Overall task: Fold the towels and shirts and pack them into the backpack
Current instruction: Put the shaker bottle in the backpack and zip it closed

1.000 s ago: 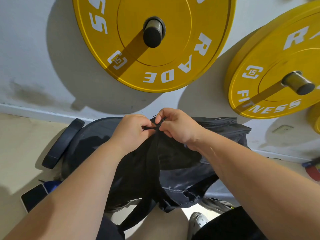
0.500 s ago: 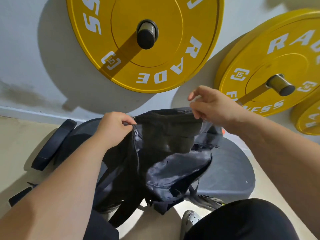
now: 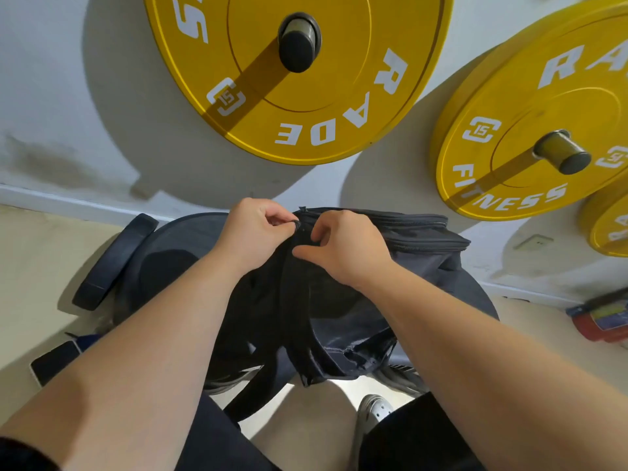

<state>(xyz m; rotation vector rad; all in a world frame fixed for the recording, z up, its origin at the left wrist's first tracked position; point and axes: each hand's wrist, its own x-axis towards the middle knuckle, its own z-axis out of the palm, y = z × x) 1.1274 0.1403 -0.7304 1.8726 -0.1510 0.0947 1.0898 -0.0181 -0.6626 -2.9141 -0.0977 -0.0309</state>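
**Both hands at the backpack's top zip**

Backpack [image 3: 356,321] slumps over a round black plate [image 3: 176,246], its top end toward the plate's far edge. Left hand [image 3: 253,232] pinches a small dark pull [image 3: 296,226]. Right hand [image 3: 343,248] pinches the cloth just beside it.

Judged soft, light and floppy, so the mouth will likely sag unless held taut. Best hold: the zip edge or top seam.

Zip open or closed: cannot tell. Contents hidden. No towels or shirts in view. Straps partly behind the forearms.

One wide head-worn camera looks forward and down from close above the backpack [image 3: 407,232], facing the wall [image 3: 51,96].
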